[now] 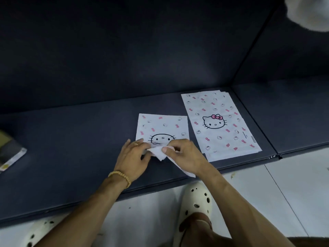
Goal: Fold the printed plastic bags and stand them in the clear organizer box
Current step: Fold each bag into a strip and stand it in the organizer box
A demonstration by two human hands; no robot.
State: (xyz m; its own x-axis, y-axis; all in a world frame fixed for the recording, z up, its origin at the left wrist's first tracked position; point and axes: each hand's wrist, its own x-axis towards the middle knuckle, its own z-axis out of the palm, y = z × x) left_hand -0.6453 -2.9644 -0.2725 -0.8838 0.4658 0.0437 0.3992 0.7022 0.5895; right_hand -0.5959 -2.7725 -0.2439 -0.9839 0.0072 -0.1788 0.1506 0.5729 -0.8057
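A white plastic bag [162,127] printed with a cat face and pink bows lies on the dark blue cushion [71,148] in front of me. Its near edge is lifted and folded back. My left hand [133,157] rests on the bag's near left part, fingers curled at the folded edge. My right hand [181,154] pinches the lifted white flap between thumb and fingers. To the right lies a stack of flat bags [220,123] with the same print. No clear organizer box is in view.
A grey and tan object [10,152] sits at the cushion's left edge. A white fuzzy thing [309,13] shows at the top right corner. A seam [256,122] splits the cushion on the right. My feet in cream clogs [194,207] stand on the pale floor.
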